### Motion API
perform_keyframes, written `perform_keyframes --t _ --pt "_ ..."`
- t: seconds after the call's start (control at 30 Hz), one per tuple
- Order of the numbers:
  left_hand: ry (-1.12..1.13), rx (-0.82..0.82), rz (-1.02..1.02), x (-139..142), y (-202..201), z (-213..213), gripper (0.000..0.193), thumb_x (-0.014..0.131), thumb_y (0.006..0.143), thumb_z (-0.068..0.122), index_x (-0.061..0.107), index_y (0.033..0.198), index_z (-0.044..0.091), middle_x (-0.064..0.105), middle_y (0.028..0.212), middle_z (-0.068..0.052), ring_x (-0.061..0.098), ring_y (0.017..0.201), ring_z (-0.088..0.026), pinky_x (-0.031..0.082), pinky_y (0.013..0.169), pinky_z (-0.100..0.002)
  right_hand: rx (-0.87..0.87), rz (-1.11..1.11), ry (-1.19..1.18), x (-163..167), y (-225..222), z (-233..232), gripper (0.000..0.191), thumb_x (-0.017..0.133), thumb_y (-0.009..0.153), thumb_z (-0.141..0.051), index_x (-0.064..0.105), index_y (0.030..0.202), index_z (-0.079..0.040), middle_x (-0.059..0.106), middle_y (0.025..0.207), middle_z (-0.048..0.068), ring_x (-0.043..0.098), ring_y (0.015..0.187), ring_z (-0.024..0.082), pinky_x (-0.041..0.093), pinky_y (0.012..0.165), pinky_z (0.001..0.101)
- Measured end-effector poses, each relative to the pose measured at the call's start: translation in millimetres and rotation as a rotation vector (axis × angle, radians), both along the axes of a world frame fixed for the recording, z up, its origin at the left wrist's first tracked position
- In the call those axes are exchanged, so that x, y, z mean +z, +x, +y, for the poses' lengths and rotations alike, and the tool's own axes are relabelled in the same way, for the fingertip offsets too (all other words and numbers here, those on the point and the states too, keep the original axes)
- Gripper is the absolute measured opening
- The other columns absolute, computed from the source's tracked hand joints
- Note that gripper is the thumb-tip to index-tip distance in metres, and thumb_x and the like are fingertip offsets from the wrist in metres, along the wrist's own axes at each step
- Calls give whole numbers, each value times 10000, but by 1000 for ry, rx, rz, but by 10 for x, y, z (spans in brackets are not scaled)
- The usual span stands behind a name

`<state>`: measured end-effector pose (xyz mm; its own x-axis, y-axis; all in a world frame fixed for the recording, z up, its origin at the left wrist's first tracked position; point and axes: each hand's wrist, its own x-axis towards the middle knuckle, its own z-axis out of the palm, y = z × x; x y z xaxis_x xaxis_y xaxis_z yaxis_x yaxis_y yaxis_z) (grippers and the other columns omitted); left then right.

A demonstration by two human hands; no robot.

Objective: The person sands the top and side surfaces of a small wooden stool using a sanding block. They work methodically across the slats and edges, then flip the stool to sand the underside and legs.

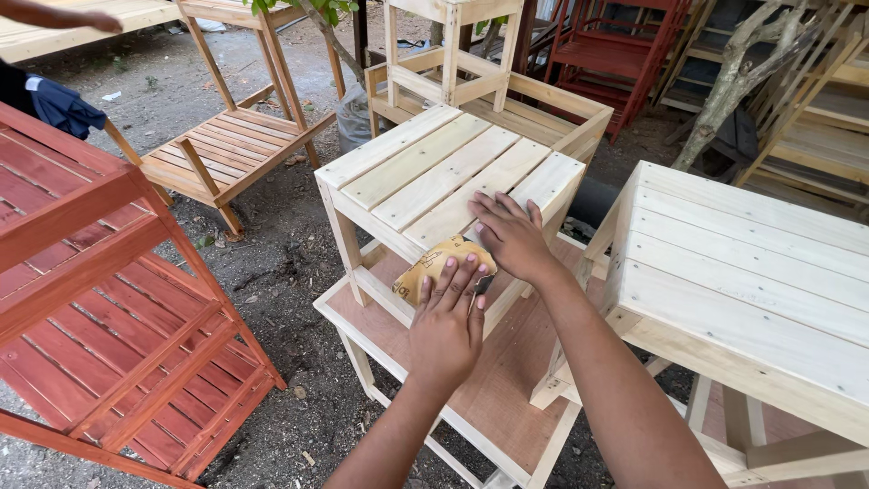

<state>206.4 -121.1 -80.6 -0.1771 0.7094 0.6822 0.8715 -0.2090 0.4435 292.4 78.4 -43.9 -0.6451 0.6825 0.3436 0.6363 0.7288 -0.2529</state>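
A small unpainted slatted wooden stool (425,167) stands on a low board-topped frame (507,389). My left hand (448,321) presses a tan sheet of sandpaper (434,263) flat against the stool's near edge, fingers spread over it. My right hand (511,237) lies palm down on the stool's top slats next to the sandpaper, fingers apart, steadying the stool.
A red-painted slatted rack (100,308) fills the left. A pale wooden table (751,263) stands at the right. Brown slatted furniture (226,149), more chairs, red shelves (625,50) and tree trunks (733,81) stand behind on dirt ground. Another person's arm (63,16) shows at top left.
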Motion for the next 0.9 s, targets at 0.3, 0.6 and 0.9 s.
perform_keyframes --t 0.3,0.6,0.9 --pt "35 170 -100 272 -239 163 413 338 1128 191 570 1412 2 473 1564 -181 340 1528 -389 232 1231 -562 -4 6 16 -57 17 73 506 426 1013 -345 485 1512 -289 374 1637 -90 281 1519 205 56 1208 588" --pt "7 112 -172 186 -323 259 424 371 1102 209 568 1432 29 497 1556 -171 357 1524 -381 262 1225 -565 -25 -14 28 -79 21 78 526 430 1004 -330 449 1529 -295 360 1637 -94 284 1512 198 54 1208 589" --pt "-61 -52 -88 136 -101 123 443 378 1088 241 553 1455 65 440 1593 -131 355 1511 -362 253 1215 -564 -24 -17 16 -33 58 26 510 395 1032 -366 449 1532 -278 353 1644 -88 276 1518 201 52 1216 582"
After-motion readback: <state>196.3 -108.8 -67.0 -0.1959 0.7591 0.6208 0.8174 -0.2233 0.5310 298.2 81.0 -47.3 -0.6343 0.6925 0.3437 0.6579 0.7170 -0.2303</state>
